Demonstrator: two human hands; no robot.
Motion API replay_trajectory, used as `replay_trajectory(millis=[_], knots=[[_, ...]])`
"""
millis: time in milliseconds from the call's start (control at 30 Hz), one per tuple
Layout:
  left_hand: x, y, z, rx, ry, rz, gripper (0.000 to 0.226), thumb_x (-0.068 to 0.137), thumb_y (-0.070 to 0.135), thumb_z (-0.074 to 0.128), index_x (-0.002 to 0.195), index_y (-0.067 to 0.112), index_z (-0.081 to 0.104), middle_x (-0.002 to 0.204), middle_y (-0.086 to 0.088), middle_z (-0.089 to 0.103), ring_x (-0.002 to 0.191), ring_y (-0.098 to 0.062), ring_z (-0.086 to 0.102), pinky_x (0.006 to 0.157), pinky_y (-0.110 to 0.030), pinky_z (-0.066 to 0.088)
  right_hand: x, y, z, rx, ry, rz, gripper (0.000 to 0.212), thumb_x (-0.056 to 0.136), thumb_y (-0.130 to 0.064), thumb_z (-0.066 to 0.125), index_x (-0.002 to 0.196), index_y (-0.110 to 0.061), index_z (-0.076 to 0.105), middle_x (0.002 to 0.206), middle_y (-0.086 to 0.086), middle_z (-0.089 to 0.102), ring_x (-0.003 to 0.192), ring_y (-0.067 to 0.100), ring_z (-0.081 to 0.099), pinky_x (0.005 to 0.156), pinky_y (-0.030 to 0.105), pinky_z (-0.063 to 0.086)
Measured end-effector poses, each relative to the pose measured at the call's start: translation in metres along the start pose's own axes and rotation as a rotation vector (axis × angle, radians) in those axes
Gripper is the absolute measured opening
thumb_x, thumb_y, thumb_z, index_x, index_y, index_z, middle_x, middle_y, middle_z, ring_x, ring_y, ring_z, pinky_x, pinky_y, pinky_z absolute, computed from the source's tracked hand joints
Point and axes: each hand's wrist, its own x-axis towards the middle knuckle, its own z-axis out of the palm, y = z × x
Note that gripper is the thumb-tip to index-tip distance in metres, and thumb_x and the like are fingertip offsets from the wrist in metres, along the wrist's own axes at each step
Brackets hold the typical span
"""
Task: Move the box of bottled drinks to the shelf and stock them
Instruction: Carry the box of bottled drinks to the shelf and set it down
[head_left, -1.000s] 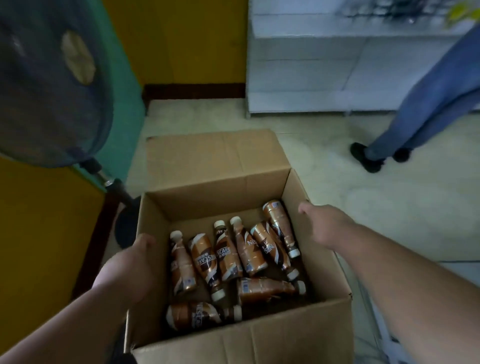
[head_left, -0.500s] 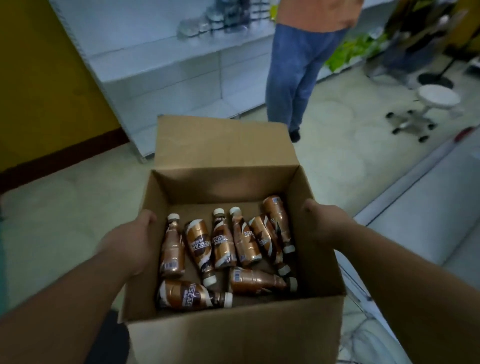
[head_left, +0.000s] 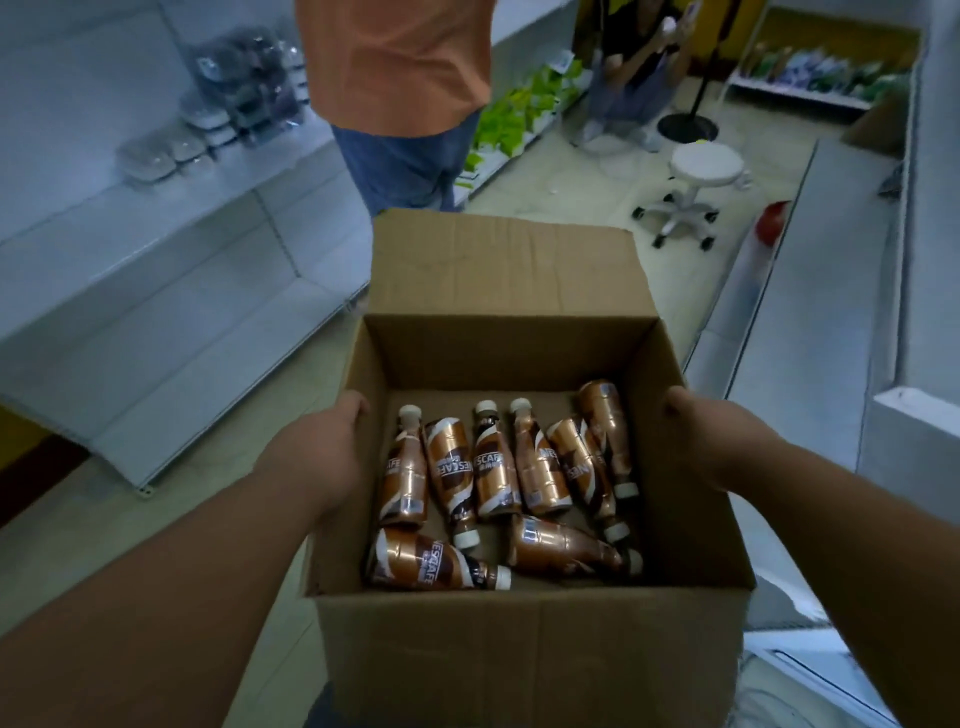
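An open brown cardboard box (head_left: 519, 649) hangs in front of me above the floor, its far flap folded outward. Several copper-brown coffee bottles (head_left: 493, 467) with white caps lie on their sides inside it. My left hand (head_left: 322, 457) grips the box's left wall, thumb over the rim. My right hand (head_left: 722, 441) grips the right wall the same way. A white shelf unit (head_left: 171, 270) with bare lower shelves stands to the left; another white shelf (head_left: 810, 291) runs along the right.
A person in an orange shirt and jeans (head_left: 400, 104) stands just beyond the box. A white wheeled stool (head_left: 696, 182) and a second person (head_left: 639, 67) are further back right. Plastic containers (head_left: 228, 98) sit on the left shelf; green packets (head_left: 519, 114) line a low shelf.
The view has swung right, away from the fan and yellow wall, toward the shop aisle. Both hands still hold the box, and the standing person is now closer.
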Motion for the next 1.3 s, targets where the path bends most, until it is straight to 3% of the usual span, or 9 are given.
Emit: replay_trajectory(millis=[133, 267, 367, 533, 733, 933, 1100, 1300], knots=[[0.090, 0.028, -0.011, 0.033, -0.057, 0.119, 0.060, 0.080, 0.004, 0.055, 0.130, 0.030, 0.034, 0.085, -0.005, 0.060, 0.070, -0.020, 0.058, 0.054, -0.033, 0.046, 0.045, 0.008, -0.021, -0.004, -0.007, 0.091, 0.063, 0.080, -0.012, 0.064, 0.133, -0.026, 0.032, 0.090, 0.004, 0.049, 0.074, 0.020, 0.051, 0.054, 0.026, 0.040], [0.196, 0.068, -0.024, 0.053, -0.114, 0.278, 0.055, 0.084, 0.012, 0.058, 0.131, 0.030, 0.035, 0.104, -0.008, 0.062, 0.082, -0.021, 0.060, 0.065, -0.035, 0.052, 0.091, 0.017, -0.039, -0.002, -0.032, 0.224, 0.065, 0.074, -0.013, 0.067, 0.129, -0.025, 0.034, 0.096, 0.010, 0.057, 0.082, 0.027, 0.057, 0.067, 0.037, 0.053], [0.266, 0.104, -0.037, 0.053, -0.160, 0.352, 0.047, 0.090, 0.021, 0.053, 0.132, 0.030, 0.033, 0.104, -0.006, 0.058, 0.081, -0.016, 0.057, 0.062, -0.031, 0.046, 0.128, 0.026, -0.053, 0.068, -0.017, 0.330, 0.069, 0.074, -0.011, 0.065, 0.132, -0.025, 0.032, 0.092, 0.008, 0.055, 0.079, 0.026, 0.057, 0.060, 0.032, 0.048], [0.372, 0.180, -0.059, 0.145, -0.209, 0.440, 0.057, 0.087, 0.012, 0.057, 0.134, 0.029, 0.030, 0.110, -0.009, 0.061, 0.087, -0.019, 0.062, 0.071, -0.035, 0.055, 0.196, 0.055, -0.073, 0.114, -0.007, 0.448, 0.075, 0.072, -0.009, 0.065, 0.136, -0.025, 0.030, 0.093, 0.007, 0.056, 0.076, 0.021, 0.051, 0.056, 0.027, 0.039], [0.500, 0.282, -0.066, 0.199, -0.236, 0.504, 0.056, 0.085, 0.008, 0.060, 0.132, 0.025, 0.033, 0.111, -0.008, 0.061, 0.090, -0.019, 0.061, 0.072, -0.031, 0.052, 0.323, 0.117, -0.120, 0.108, -0.016, 0.474, 0.064, 0.072, -0.006, 0.063, 0.127, -0.023, 0.036, 0.085, 0.003, 0.048, 0.075, 0.022, 0.051, 0.057, 0.029, 0.041], [0.635, 0.373, -0.086, 0.194, -0.173, 0.511, 0.060, 0.084, 0.010, 0.058, 0.135, 0.028, 0.033, 0.116, -0.013, 0.062, 0.098, -0.028, 0.062, 0.077, -0.038, 0.053, 0.463, 0.173, -0.200, 0.076, 0.019, 0.464, 0.055, 0.073, -0.008, 0.060, 0.122, -0.021, 0.038, 0.068, -0.001, 0.040, 0.064, 0.020, 0.046, 0.047, 0.027, 0.031], [0.767, 0.452, -0.098, 0.209, -0.149, 0.543, 0.062, 0.081, 0.007, 0.058, 0.134, 0.029, 0.034, 0.103, -0.012, 0.065, 0.088, -0.027, 0.063, 0.071, -0.039, 0.053, 0.581, 0.214, -0.247, 0.112, 0.036, 0.510, 0.058, 0.073, -0.006, 0.058, 0.125, -0.022, 0.036, 0.078, 0.004, 0.049, 0.069, 0.023, 0.048, 0.053, 0.029, 0.035], [0.937, 0.572, -0.109, 0.276, -0.125, 0.710, 0.068, 0.080, 0.005, 0.060, 0.138, 0.027, 0.031, 0.106, -0.012, 0.065, 0.090, -0.027, 0.063, 0.072, -0.038, 0.054, 0.706, 0.258, -0.289, 0.195, 0.034, 0.672, 0.062, 0.075, -0.004, 0.055, 0.130, -0.022, 0.034, 0.094, 0.011, 0.058, 0.075, 0.024, 0.049, 0.059, 0.030, 0.037]])
